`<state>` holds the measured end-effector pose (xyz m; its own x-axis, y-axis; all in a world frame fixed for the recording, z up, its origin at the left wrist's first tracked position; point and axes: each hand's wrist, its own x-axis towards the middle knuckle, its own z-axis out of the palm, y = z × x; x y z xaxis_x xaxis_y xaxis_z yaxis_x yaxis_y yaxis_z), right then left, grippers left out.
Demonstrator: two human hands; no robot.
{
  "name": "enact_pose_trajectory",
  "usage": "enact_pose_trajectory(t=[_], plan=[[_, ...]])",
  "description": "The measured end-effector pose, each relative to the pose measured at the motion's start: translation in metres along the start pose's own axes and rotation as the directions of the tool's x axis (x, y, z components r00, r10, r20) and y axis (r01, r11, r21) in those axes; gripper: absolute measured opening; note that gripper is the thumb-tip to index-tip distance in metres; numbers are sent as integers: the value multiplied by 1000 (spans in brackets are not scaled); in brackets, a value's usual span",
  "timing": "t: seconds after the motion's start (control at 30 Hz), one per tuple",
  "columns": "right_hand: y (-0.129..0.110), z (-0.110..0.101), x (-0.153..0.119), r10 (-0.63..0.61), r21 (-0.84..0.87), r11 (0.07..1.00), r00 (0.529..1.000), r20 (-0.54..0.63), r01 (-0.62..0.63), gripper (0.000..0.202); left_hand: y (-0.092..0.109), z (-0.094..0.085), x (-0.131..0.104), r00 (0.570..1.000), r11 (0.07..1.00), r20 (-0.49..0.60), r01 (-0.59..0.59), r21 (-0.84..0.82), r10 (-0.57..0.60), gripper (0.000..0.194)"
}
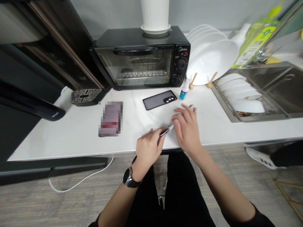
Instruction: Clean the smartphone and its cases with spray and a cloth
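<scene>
My left hand (149, 146) is closed on a slim dark thing with a shiny edge (164, 132), seemingly a phone seen edge-on just above the counter's front edge. Close by on the right, my right hand (188, 129) has bent fingers around a small white piece (171, 126) that looks like a cloth or tissue and touches the phone's end. Beyond both hands lies a translucent phone case (156, 101) with a black rim and camera holes. A small spray bottle (184, 90) with a blue and yellow label stands upright beside it.
A flat pixelated thing (110, 118) lies on the white counter (78, 135) to the left. Behind stand a black toaster oven (142, 66) and a drinks machine (59, 47). White plates (210, 56), a green soap bottle (258, 41) and a sink (281, 91) are on the right.
</scene>
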<state>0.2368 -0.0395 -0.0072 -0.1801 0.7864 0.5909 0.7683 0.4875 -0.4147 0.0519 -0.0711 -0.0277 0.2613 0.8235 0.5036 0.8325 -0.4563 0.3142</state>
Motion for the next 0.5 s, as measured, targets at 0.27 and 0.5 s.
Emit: enact_pose_trajectory(t=[0.27,0.5], plan=[[-9,1,-2,-129,-7,991,984,121,131,34,-1,-1,1,999,999,42,28,25,-29,17],[17,-2,15,122,-33,992,990,-71,-125,37,2,-2,1,998,999,41,45,-7,-44,24]])
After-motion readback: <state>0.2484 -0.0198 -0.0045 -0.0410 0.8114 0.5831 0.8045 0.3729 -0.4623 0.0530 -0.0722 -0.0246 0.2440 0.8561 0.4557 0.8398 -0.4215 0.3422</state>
